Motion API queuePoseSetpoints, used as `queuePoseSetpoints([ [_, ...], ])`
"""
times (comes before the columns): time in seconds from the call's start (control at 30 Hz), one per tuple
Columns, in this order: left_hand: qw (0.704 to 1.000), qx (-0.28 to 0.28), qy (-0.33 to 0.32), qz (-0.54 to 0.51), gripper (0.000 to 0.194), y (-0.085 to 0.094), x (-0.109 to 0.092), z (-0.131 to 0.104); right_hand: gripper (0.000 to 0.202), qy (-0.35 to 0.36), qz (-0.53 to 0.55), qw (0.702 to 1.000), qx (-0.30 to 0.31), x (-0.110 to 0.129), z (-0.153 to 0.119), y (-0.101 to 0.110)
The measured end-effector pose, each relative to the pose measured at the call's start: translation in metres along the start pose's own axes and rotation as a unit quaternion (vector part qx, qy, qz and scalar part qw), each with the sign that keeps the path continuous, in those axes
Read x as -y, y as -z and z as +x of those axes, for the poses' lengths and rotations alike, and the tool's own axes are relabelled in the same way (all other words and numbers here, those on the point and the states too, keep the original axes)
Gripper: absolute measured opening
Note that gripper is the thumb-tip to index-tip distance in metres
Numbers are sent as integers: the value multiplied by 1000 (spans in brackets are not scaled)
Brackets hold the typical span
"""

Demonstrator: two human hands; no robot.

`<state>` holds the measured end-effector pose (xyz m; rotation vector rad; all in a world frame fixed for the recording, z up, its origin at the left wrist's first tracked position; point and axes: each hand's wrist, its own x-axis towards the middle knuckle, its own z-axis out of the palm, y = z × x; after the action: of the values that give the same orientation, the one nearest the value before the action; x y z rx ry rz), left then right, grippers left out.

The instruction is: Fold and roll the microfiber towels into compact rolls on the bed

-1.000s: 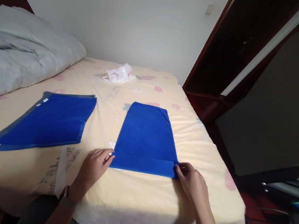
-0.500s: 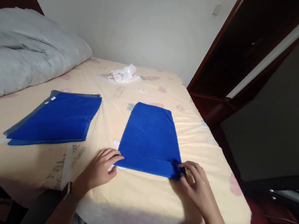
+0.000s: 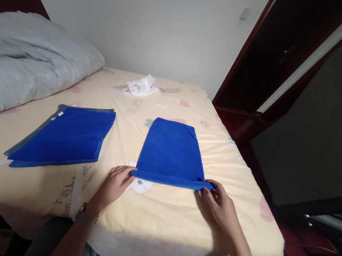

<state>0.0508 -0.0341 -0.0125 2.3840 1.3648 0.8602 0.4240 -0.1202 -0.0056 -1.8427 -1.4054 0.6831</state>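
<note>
Left hand [image 3: 115, 185]: thumb and fingers closed on the left end of the near folded edge of the blue cloth [image 3: 171, 150]. Right hand [image 3: 219, 202]: thumb and fingertips pinched on the right end of that edge. Cloth stack [image 3: 66, 135]: left of the cloth, well apart. White plastic bag [image 3: 141, 86]: far side of the bed [image 3: 161, 220]. Blue cloth: flat on the bed, narrow raised fold along its near edge.

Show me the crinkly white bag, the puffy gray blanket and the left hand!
White bag [image 3: 142, 86]: head view, crumpled middle.
Gray blanket [image 3: 37, 63]: head view, puffy side.
Left hand [image 3: 116, 182]: head view, back.
</note>
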Motion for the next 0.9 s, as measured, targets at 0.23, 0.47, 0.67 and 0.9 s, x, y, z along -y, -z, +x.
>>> queuePoseSetpoints([
  [0.23, 998, -37, 45, 8, 23, 0, -9, 5, 41, 12, -53, 998, -25, 2, 5, -1],
  [0.47, 994, -56, 78, -45, 22, 6, -22, -3, 49, -29, -45, 998, -45, 1, -8, 10],
  [0.67, 996, 11, 85, 1, 27, 1, -19, -6, 42, -41, -161, 986, 0, -10, -6, 9],
  [0.9, 999, -25, -40, 4, 23, 18, -30, -9, 35, 51, -120, 989, -66, -5, -14, 22],
])
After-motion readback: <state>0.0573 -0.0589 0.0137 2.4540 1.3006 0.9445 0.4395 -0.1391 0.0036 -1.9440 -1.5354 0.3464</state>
